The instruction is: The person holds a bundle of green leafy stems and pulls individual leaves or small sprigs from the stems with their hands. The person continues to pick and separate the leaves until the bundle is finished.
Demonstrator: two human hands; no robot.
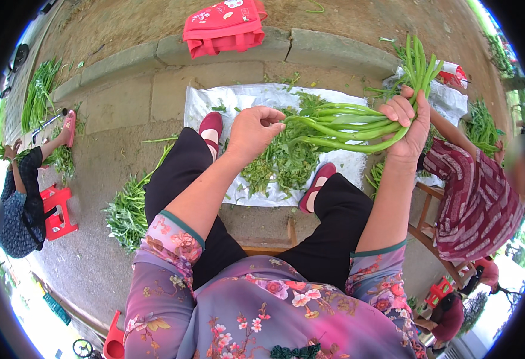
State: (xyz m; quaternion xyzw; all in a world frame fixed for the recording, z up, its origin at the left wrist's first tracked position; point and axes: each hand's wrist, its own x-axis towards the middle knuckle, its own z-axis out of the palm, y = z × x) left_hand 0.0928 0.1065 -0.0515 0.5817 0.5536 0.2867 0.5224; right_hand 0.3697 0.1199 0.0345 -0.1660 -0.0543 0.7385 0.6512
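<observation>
A bunch of long green vegetable stalks (349,125) lies across the gap between my hands, bent in my right hand so that one part points left and the other up. My right hand (415,128) is closed round the stalks. My left hand (252,133) has thumb and fingertips pinched together at the left end of the bunch, on the tip of a stalk. Below them, plucked green leaves (280,161) are heaped on a white plastic sheet (214,99) between my feet.
More leafy stalks (129,206) lie left of my leg. A red bag (225,27) rests by the stone kerb (340,51). One person (475,200) sits close at right; another (20,200) sits far left by a red stool (59,209), with greens (40,93) beyond.
</observation>
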